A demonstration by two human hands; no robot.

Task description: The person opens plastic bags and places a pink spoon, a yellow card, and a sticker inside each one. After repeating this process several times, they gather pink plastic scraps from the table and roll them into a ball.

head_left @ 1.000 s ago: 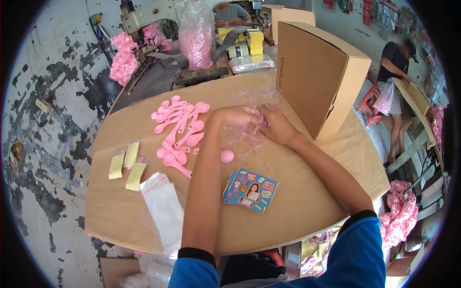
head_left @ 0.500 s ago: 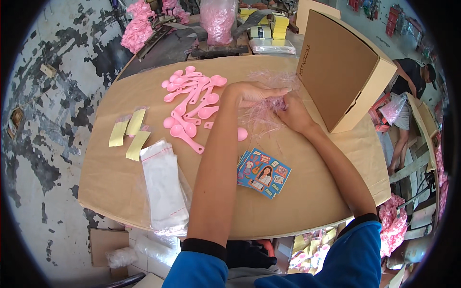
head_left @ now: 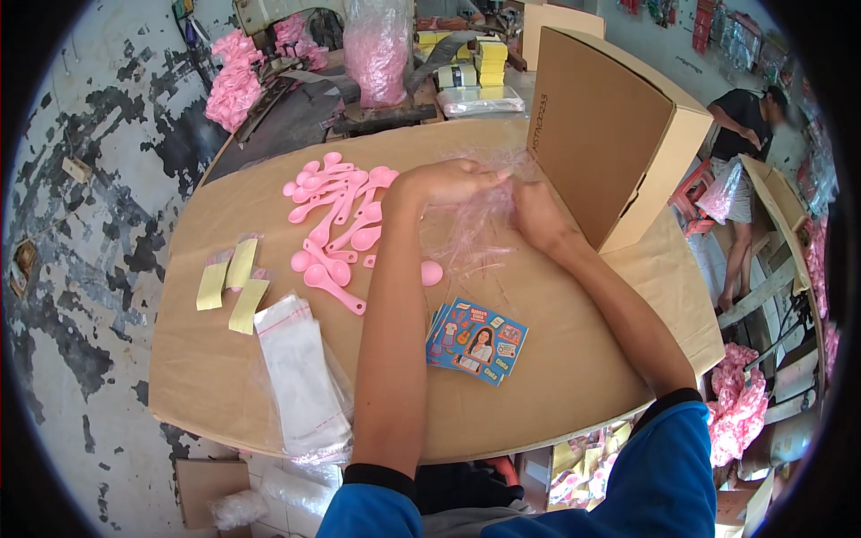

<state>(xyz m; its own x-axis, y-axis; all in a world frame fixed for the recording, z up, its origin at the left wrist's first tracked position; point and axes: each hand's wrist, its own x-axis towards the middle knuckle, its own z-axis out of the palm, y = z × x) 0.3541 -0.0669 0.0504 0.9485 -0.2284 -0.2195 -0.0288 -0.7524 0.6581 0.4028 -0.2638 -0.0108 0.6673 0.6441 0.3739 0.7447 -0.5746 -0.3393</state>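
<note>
Both my hands are over the far middle of the table, at a loose tangle of thin clear plastic strips (head_left: 466, 235). My left hand (head_left: 459, 182) has its thumb and fingers pressed together on some of the strips. My right hand (head_left: 541, 218) is curled closed beside it, gripping strips near the fingertips. Left of my left forearm lie several pink plastic spoons (head_left: 334, 284) in a loose heap. One spoon's bowl (head_left: 431, 273) shows right of that forearm. A small stack of blue printed cards (head_left: 477, 342) rests nearer me, between my forearms.
A tall cardboard box (head_left: 601, 134) stands just beyond my right hand. Clear plastic bags (head_left: 303, 368) lie at the near left, with yellow folded slips (head_left: 242, 263) behind them. Another person (head_left: 740, 125) stands at the far right. Pink bundles (head_left: 737, 403) sit beside the table.
My hands have drawn slightly apart, with the plastic strips stretched between them. The whole view has shifted a little; the spoons, cards and bags lie as before.
</note>
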